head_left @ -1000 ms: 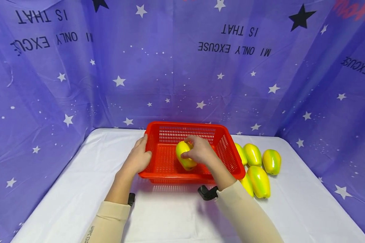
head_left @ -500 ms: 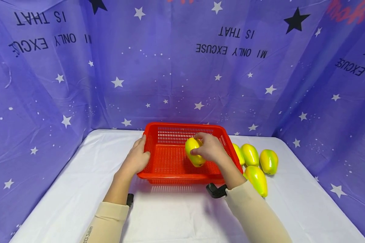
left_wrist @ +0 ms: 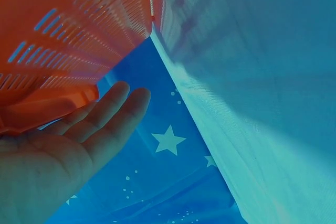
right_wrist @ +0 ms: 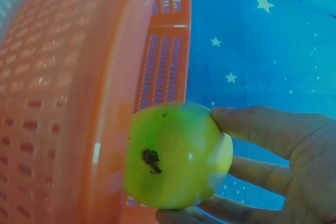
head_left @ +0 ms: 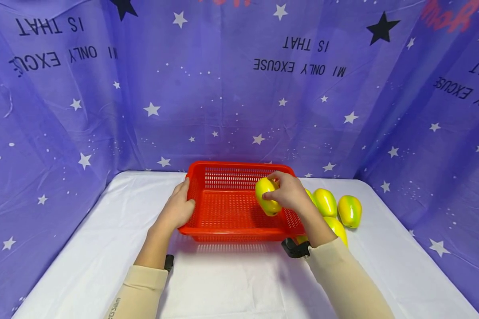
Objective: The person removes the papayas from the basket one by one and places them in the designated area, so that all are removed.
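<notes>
My right hand [head_left: 289, 191] grips a yellow-green mango [head_left: 266, 195] between thumb and fingers, above the right part of the red plastic basket [head_left: 223, 231]. In the right wrist view the mango [right_wrist: 173, 156] shows its dark stem end, with the fingertips around its side and the basket wall [right_wrist: 105, 103] beside it. My left hand [head_left: 176, 212] holds the basket's left rim, thumb over the edge and fingers along the outside. The left wrist view shows fingers [left_wrist: 113, 124] stretched under the rim [left_wrist: 58, 108]; the thumb is hidden there.
Several more mangoes lie on the white cloth right of the basket, among them one mango [head_left: 350, 211] at the far right and another mango [head_left: 325, 202] beside it. My right forearm partly covers some. A purple star-patterned curtain [head_left: 231, 88] stands behind the table [head_left: 223, 283].
My right hand has carried the mango from the middle of the basket towards its right side and slightly away from me. The left hand stays on the rim. The head view has shifted slightly.
</notes>
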Tool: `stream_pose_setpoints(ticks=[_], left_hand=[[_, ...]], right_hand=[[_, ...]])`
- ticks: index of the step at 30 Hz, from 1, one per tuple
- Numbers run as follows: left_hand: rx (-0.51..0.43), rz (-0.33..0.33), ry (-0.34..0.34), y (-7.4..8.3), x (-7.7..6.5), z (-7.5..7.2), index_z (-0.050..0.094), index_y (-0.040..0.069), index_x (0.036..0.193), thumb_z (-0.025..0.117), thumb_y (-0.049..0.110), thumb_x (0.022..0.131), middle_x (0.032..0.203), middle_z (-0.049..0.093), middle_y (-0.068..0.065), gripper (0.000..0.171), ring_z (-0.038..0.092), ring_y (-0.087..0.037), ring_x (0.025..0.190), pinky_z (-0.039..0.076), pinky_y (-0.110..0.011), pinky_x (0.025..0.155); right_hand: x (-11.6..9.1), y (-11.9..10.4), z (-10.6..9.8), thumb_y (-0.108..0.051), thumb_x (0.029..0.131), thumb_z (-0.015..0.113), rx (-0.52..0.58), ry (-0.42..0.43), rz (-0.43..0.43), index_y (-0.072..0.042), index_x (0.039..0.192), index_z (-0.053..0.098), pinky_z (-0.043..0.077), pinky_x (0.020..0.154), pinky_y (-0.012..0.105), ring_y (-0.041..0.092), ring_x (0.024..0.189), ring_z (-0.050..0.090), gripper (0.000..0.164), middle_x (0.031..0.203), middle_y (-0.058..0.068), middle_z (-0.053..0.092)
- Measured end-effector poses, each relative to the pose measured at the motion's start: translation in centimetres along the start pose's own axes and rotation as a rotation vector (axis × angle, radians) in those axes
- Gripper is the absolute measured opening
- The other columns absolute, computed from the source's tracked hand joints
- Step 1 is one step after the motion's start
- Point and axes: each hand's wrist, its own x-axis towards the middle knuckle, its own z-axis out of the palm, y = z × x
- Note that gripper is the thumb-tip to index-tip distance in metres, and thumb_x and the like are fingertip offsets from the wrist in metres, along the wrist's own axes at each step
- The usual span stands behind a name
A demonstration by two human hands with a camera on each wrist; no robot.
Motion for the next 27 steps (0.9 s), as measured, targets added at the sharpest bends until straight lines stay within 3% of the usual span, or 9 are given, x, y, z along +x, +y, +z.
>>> stream_pose_setpoints(ticks=[27], left_hand=[[0.011, -0.004, -0.009, -0.2, 0.1, 0.1, 0.006, 0.003, 0.166, 0.038, 0.015, 0.099, 0.172, 0.013, -0.021, 0.075, 0.019, -0.045, 0.157, 0.018, -0.061, 0.127]], right_hand=[[-0.9, 3.6, -3.8, -0.028, 0.088, 0.077, -0.004, 0.007, 0.076, -0.007, 0.147, 0.054, 0.058, 0.097, 0.051, 0.043, 0.122, 0.060, 0.067, 0.140, 0.027, 0.059]])
